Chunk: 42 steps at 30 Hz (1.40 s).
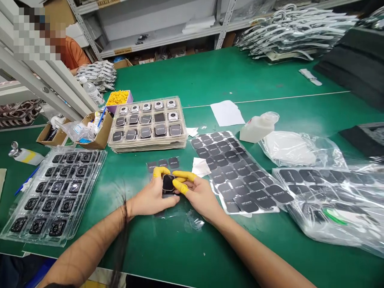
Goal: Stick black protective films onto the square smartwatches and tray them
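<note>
While left hand point(151, 196) and right hand point(201, 196) clasp a black watch point(168, 184), pad labels point(237, 172) — unreadable

Place: electronics assembly workshop
Bench: long green workbench point(228, 80)
Storage: metal shelving point(159, 44) with boxes
Stock: stacked trays of smartwatches point(147, 145), sheets of black pads point(237, 172)
Others: co-worker in orange sleeve point(73, 54)

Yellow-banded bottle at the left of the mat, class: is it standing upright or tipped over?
Tipped over: the yellow-banded bottle lies lengthwise on the green work mat, with its metal top pointing sideways, not up.
</note>
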Tool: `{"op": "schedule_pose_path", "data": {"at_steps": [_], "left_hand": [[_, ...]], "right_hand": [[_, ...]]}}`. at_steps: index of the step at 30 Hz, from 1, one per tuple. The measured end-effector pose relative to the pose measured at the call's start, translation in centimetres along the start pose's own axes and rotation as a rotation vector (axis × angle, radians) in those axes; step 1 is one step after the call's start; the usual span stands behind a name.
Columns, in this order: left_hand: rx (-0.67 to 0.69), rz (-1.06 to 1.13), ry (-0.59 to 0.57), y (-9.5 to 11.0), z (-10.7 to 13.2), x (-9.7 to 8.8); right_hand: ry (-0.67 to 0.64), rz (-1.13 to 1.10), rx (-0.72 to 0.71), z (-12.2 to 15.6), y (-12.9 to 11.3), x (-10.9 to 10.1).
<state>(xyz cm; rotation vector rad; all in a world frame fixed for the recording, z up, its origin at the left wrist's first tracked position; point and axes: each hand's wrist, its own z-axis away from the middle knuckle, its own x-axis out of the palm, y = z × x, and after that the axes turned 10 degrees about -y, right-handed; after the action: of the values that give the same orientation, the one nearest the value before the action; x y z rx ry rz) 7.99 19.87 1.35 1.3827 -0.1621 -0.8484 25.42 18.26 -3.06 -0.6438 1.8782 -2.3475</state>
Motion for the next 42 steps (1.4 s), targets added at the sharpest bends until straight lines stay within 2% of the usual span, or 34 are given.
{"op": "schedule_pose_path", "data": {"at_steps": [2, 4, 8, 10, 15, 18, 21, 24, 27, 29, 30, 31, 32, 34, 35, 36, 37, 39, 42], "left_hand": [[0.04, 0.033, -0.06, -0.3, 0.0, -0.3], [0.04, 0.058, -0.064, -0.8, 0.0, -0.3], [-0.088, 0.065, 0.044, -2.5, -0.2, 0.2], [-0.116, 0.06, 0.062, -3.0, -0.4, 0.2], [-0.044, -0.004, 0.049, -2.7, -0.7, -0.1], [-0.029, -0.049, 0.065, -2.7, -0.7, 0.0], [-0.015, 0.013, 0.088, -2.9, -0.7, 0.2], [0.005, 0.069, 0.118, -2.8, -0.5, 0.3], [0.022, 0.002, 0.071, -2.5, -0.4, 0.3], [0.008, 0.026, 0.033, -2.6, -0.5, 0.3], [-0.016, 0.083, 0.028, -2.7, -0.5, 0.3], [-0.048, 0.162, 0.032, -2.9, -0.6, 0.2], [-0.082, 0.251, 0.045, -3.1, -0.8, 0.2], [-0.134, 0.422, 0.076, -3.3, -1.1, 0.1], [-0.143, 0.485, 0.088, -3.4, -1.2, 0.1], [-0.141, 0.531, 0.097, -3.4, -1.3, 0.0], [-0.132, 0.563, 0.105, -3.4, -1.4, 0.0], [-0.112, 0.592, 0.108, -3.3, -1.4, 0.0], [-0.091, 0.58, 0.094, -3.3, -1.3, 0.1]], "right_hand": [[-0.004, 0.013, 0.019, 0.2, -0.2, 0.2], [0.001, 0.067, 0.034, 0.4, -0.2, 0.3], [0.071, 0.115, 0.042, 0.2, 0.4, 0.1], [0.083, 0.117, 0.018, 0.1, 0.8, 0.0], [0.158, 0.229, -0.112, 0.3, 0.8, -0.1], [0.156, 0.267, -0.076, 0.4, 0.5, -0.4], [0.118, 0.289, -0.046, 0.4, 0.5, -0.7], [0.131, 0.305, -0.128, 0.2, 0.8, -0.6], [0.197, 0.363, -0.269, 0.1, 0.6, -0.6], [0.245, 0.459, -0.361, 0.3, -0.4, -0.8], [0.226, 0.511, -0.384, 0.6, -1.1, -1.0], [0.146, 0.561, -0.373, 0.9, -2.0, -1.3], [0.015, 0.608, -0.333, 1.4, -3.0, -1.6], [-0.383, 0.662, -0.148, 2.3, -4.4, -2.1], [-0.509, 0.707, -0.072, 2.7, -4.8, -2.4], [-0.547, 0.782, -0.035, 2.9, -5.0, -2.6], [-0.526, 0.873, -0.035, 3.0, -5.0, -2.8], [-0.349, 1.045, -0.133, 2.8, -4.4, -3.6], [0.081, 1.274, -0.289, 1.8, -3.3, -5.6]]}}
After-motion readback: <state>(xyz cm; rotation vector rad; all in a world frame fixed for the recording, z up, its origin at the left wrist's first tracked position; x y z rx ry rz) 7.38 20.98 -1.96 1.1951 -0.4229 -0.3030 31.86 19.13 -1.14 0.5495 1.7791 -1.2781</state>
